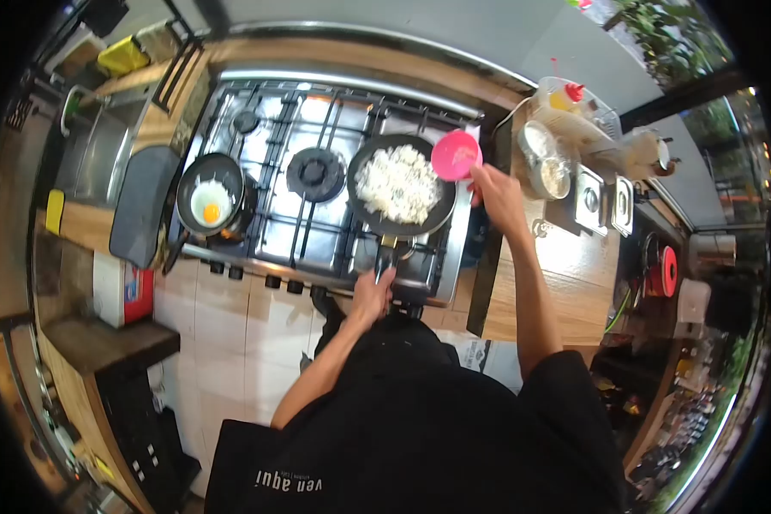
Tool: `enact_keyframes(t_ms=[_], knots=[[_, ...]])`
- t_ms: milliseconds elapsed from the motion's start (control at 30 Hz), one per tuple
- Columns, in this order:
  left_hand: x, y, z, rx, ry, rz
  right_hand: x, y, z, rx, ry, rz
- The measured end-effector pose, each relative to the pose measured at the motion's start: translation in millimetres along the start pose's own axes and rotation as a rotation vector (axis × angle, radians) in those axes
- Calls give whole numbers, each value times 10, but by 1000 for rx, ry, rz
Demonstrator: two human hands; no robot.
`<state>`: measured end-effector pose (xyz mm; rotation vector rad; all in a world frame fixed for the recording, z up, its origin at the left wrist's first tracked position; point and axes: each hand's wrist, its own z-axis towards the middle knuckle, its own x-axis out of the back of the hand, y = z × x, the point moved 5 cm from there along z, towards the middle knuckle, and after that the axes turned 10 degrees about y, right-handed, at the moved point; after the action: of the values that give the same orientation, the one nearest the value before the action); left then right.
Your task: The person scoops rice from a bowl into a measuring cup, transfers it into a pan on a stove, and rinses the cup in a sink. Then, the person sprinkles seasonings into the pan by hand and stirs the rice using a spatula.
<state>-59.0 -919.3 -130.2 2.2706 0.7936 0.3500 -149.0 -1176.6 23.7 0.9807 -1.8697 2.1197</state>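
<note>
My left hand is wrapped round the handle of a black frying pan on the right side of the stove. White rice with dark specks covers the middle of that frying pan. In my right hand is a pink cup, held by its side at the pan's right rim, with its mouth facing up toward me. Some pale residue shows inside the cup. On the left burner, a smaller frying pan holds a fried egg with its yolk whole; neither hand touches it.
The gas stove has a bare burner between the pans. At right, a wooden counter bears bowls, lidded metal containers and a rack with a red-capped bottle. A sink lies at far left, near a dark board.
</note>
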Motion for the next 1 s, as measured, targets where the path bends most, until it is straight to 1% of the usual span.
enact_keyframes(t_ms=[33,100,167,200,233,300,333,367,400,433,467,567,600,667,700,767,833,900,967,1000], knots=[[60,7,-95,19,-60,-43,69,37,-114,-59,10,36],[95,139,-156,16,-60,-28,138,-23,-301,-41,-31,-116],[15,606,-195,-25,-79,-23,111,-268,-353,292,-86,-317],[-29,848,-227,-47,-83,-32,49,-343,-313,583,-39,-375],[-50,1026,-260,-85,-105,-16,30,-608,-301,724,-82,-452],[-89,1379,-361,-270,-171,-86,54,-781,-114,794,70,-515],[-37,1430,-466,-322,-157,-41,139,-959,-71,761,103,-481],[34,1398,-558,-331,-150,0,243,-1086,-108,769,123,-487],[116,1232,-565,-302,-180,-26,300,-1202,-223,821,145,-491],[209,1100,-637,-261,-140,-17,327,-1301,-371,868,163,-491],[276,980,-688,-213,-156,-37,344,-1324,-556,809,124,-496],[363,656,-785,-70,-165,-73,228,-1101,-1052,726,-4,-470],[356,604,-780,-44,-167,-93,180,-1016,-1167,712,-45,-465],[327,509,-776,1,-184,-136,94,-778,-1274,562,-89,-507],[305,425,-750,19,-201,-173,57,-675,-1306,558,-120,-505],[297,322,-724,40,-191,-166,83,-464,-1199,490,-14,-408],[295,285,-681,45,-188,-157,19,-255,-1061,464,-33,-446],[287,243,-661,36,-196,-137,32,-214,-886,560,176,-393],[284,156,-602,45,-197,-124,-136,-284,-684,886,212,-540],[291,101,-559,26,-187,-99,-260,-203,-531,872,201,-589]])
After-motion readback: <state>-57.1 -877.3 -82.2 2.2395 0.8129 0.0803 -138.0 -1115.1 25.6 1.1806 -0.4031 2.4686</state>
